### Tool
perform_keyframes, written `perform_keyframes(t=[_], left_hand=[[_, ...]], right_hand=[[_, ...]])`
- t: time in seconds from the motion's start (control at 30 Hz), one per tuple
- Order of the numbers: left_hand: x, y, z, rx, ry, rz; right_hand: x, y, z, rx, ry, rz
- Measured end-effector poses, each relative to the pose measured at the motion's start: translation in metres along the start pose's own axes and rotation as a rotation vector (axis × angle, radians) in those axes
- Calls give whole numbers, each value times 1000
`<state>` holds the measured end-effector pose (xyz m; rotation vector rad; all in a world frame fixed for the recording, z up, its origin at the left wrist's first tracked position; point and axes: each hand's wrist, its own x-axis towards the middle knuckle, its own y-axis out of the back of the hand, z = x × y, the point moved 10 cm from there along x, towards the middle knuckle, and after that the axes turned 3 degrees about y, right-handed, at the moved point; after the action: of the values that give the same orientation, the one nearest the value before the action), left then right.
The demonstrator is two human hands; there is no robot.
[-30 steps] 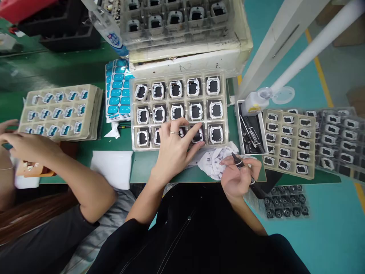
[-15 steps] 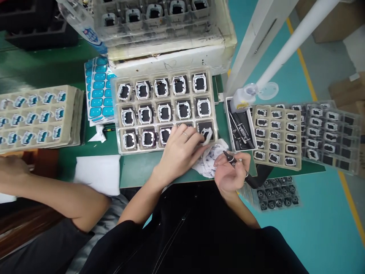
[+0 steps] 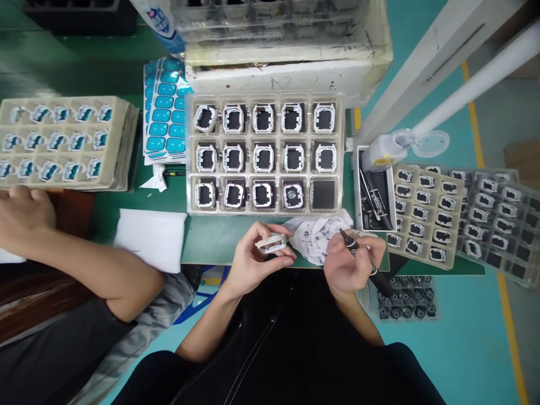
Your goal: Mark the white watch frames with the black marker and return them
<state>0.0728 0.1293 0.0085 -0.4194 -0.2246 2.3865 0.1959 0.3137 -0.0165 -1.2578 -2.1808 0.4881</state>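
Observation:
My left hand (image 3: 255,259) is closed around a small white frame part (image 3: 271,243), held just off the green table's near edge. My right hand (image 3: 352,261) grips a black marker pen (image 3: 353,246), tip pointing up and left, above a crumpled stained rag (image 3: 314,236). Beyond both hands lies a clear tray (image 3: 340,169) of white frame parts in three rows; its bottom-right pocket (image 3: 324,194) shows only a black insert.
A co-worker's arm (image 3: 80,264) reaches in at the left, next to a beige tray stack (image 3: 126,140). Blue sticker sheets (image 3: 162,115) lie behind. A box of pens (image 3: 375,191), more part trays (image 3: 426,219) and white posts (image 3: 422,62) stand at the right.
My left hand lifted a white frame part from the tray's bottom-right pocket and drew it back toward me. The right hand kept the marker in place.

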Motion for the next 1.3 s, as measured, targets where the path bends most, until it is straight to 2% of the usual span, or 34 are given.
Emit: perform_keyframes(t=[0.13, 0.23, 0.33, 0.47, 0.53, 0.7, 0.9, 1.07, 1.3], left_hand=[[-4, 0, -8, -58, 49, -74], [-10, -2, -13, -128, 81, -176], [-17, 3, -16, -173, 82, -210], [-19, 9, -15, 44, 30, -214], [-17, 12, -11, 108, -11, -194], [-13, 18, -12, -101, 25, -120], [-17, 27, -20, 42, 48, -63], [-14, 31, -21, 83, -8, 5], [-10, 37, -29, 38, -21, 84]], right_hand=[[-2, -6, -5, -96, 51, -12], [-5, -10, -6, -160, 51, -30], [-6, -10, -5, -188, 30, -28], [-8, -10, -6, -223, 27, -8], [-9, -11, -7, -238, 41, -22], [-15, -12, -9, -248, 72, -59], [-21, -28, -22, -283, 156, -212], [-22, -63, -15, -331, 45, -433], [-27, -74, 5, -266, -87, -483]])
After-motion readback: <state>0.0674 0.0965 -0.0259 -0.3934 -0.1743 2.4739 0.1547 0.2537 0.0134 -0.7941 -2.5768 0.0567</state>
